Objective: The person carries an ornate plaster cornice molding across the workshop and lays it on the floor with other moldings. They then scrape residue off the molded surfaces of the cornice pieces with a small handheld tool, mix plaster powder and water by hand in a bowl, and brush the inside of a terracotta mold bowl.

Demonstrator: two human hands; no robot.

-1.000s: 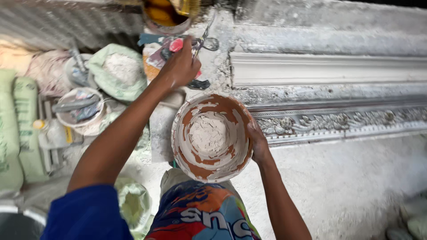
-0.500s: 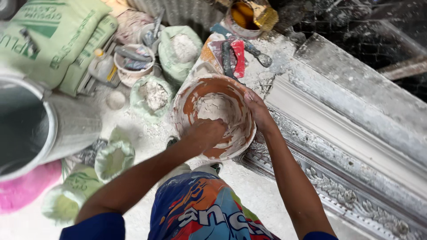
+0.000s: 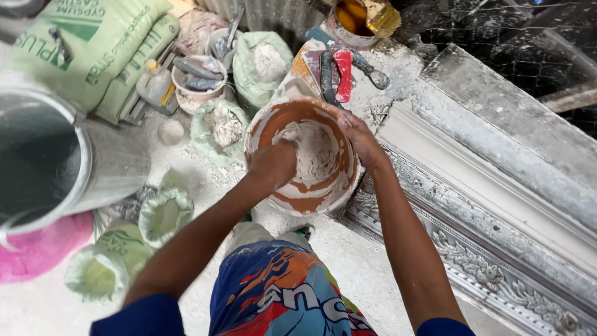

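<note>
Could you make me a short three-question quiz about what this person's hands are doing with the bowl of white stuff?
1. True or false: the left hand reaches inside the orange bowl.
2. What does the right hand grip? A) a trowel B) the bowl's rim C) a sack
3. Fill in: the bowl holds a pale, ____ mass that looks like plaster.

Key:
1. True; its fingers press into the mass.
2. B; it steadies the bowl at the rim nearest the ornate moulding.
3. White; open bags of white powder lie on the floor beside it.
</note>
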